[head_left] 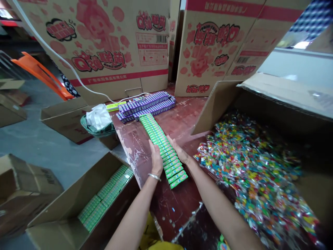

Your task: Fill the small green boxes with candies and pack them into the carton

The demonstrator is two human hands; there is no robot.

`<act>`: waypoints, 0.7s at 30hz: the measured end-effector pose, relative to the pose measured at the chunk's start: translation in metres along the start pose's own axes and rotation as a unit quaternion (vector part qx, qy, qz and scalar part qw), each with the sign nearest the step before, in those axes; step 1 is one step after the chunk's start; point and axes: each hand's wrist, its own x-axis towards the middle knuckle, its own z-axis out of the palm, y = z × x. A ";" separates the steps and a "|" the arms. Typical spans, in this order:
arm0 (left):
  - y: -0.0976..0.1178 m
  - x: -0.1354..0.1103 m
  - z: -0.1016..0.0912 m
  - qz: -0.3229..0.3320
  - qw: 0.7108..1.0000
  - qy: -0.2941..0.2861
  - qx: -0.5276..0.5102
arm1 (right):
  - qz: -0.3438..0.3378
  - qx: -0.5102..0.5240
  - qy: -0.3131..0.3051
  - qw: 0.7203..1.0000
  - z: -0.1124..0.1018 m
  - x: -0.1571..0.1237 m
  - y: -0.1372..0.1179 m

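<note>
A long row of small green boxes (166,152) lies on the dark red table, running away from me. My left hand (156,159), with a bangle on its wrist, presses along the row's left side. Against the right side lies my right hand (179,150), so the row is held between both palms. Fingers of both hands are partly hidden by the boxes. Beyond the row's far end are rows of small purple boxes (148,106). In a carton (62,184) below the table's left edge, more green boxes (106,196) are packed in blocks.
A large open carton (221,100) on the right spills wrapped colourful candies (249,166). Tall printed cartons (122,41) stand behind the table (179,114). A white cable (62,57) hangs at the left. A green basket (97,130) with white bags sits by the left edge.
</note>
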 end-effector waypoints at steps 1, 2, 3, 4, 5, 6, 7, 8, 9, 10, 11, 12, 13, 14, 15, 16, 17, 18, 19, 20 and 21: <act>0.000 -0.001 0.001 0.002 1.000 0.001 -0.005 | 0.010 0.021 -0.010 1.000 0.003 0.000 0.000; 0.000 -0.001 0.002 0.003 1.000 0.002 -0.010 | 0.018 0.043 -0.019 0.999 0.005 -0.001 -0.001; 0.000 -0.002 0.003 0.003 1.000 0.004 -0.017 | 0.023 0.064 -0.026 0.997 0.007 -0.002 -0.001; 0.000 -0.002 0.004 0.002 1.000 0.006 -0.023 | 0.027 0.082 -0.031 0.996 0.008 -0.002 -0.001; 0.000 -0.001 0.004 0.000 1.000 0.008 -0.027 | 0.028 0.095 -0.033 0.995 0.009 -0.002 -0.002; 0.000 -0.001 0.005 -0.003 1.000 0.009 -0.030 | 0.027 0.101 -0.033 0.994 0.009 -0.003 -0.002; -0.001 0.000 0.006 -0.004 1.000 0.009 -0.030 | 0.025 0.102 -0.032 0.994 0.010 -0.003 -0.003; 0.000 0.000 0.006 -0.005 1.000 0.009 -0.028 | 0.021 0.101 -0.030 0.994 0.010 -0.003 -0.003; 0.000 0.000 0.007 -0.004 1.000 0.009 -0.026 | 0.017 0.099 -0.028 0.995 0.010 -0.003 -0.004; 0.000 0.000 0.007 -0.003 1.000 0.009 -0.024 | 0.013 0.097 -0.026 0.995 0.011 -0.004 -0.004; 0.000 0.000 0.006 -0.001 1.000 0.009 -0.023 | 0.010 0.096 -0.025 0.995 0.011 -0.004 -0.005; 0.000 -0.001 0.004 0.000 1.000 0.008 -0.020 | 0.009 0.095 -0.021 0.995 0.012 -0.005 -0.005; 0.001 -0.003 0.001 0.001 1.000 0.008 -0.016 | 0.008 0.092 -0.012 0.996 0.012 -0.005 -0.005; 0.001 -0.004 -0.003 0.002 1.000 0.008 -0.011 | 0.007 0.089 -0.002 0.996 0.011 -0.005 -0.005; 0.001 -0.006 -0.009 0.003 1.000 0.009 -0.005 | 0.007 0.084 0.009 0.996 0.010 -0.006 -0.004; 0.001 -0.006 -0.016 0.004 1.000 0.012 0.002 | 0.007 0.078 0.019 0.997 0.007 -0.006 -0.004; 0.001 -0.006 -0.024 0.006 1.000 0.015 0.009 | 0.006 0.071 0.028 0.997 0.004 -0.005 -0.003; 0.002 -0.004 -0.033 0.010 1.000 0.018 0.016 | 0.006 0.064 0.033 0.997 0.000 -0.004 -0.003; 0.003 0.000 -0.042 0.015 0.999 0.020 0.024 | 0.008 0.056 0.037 0.998 -0.004 -0.003 -0.003; 0.003 0.005 -0.051 0.021 0.999 0.022 0.032 | 0.011 0.047 0.041 0.998 -0.008 0.000 -0.003; 0.005 0.013 -0.059 0.026 0.999 0.023 0.041 | 0.014 0.039 0.046 0.998 -0.012 0.004 -0.004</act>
